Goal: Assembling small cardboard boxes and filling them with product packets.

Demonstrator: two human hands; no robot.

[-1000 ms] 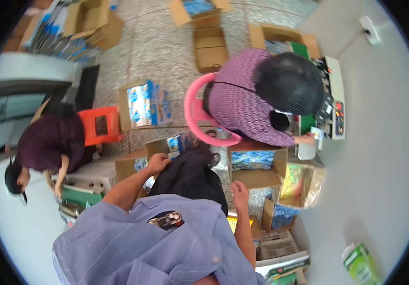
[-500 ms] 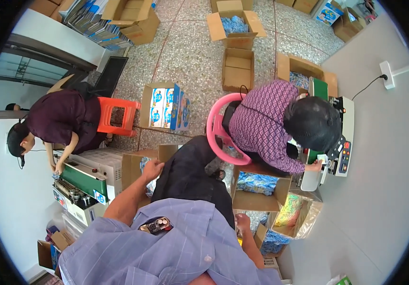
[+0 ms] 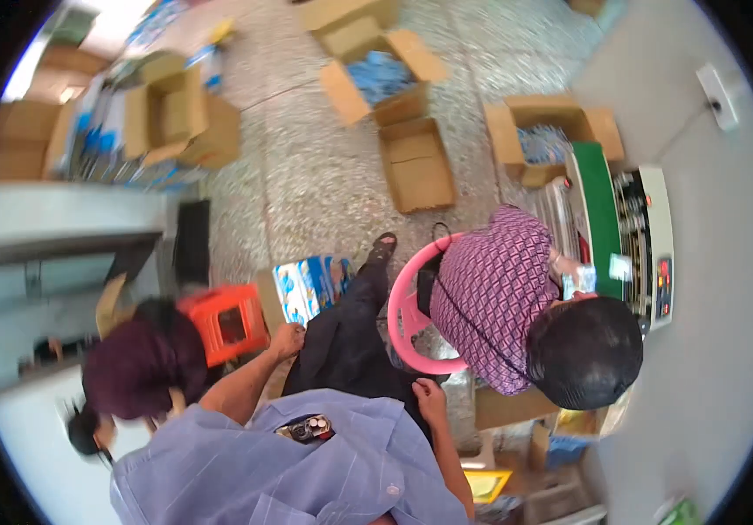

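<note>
Black trousers lie just beside the left fingers.

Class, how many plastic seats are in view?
2: a pink chair right of centre and a red stool left of centre. Others may be hidden.

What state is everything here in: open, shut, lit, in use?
Left hand: curled at the black trousers, grip unclear.
Right hand: curled beside the trousers, grip unclear.
Carton of blue packets: open, flaps spread.
Shallow carton: open.
Pink chair: occupied.
Control panel: lit red.
Green conveyor belt: moving or stopped, cannot tell.
Wall socket: in use.
</note>
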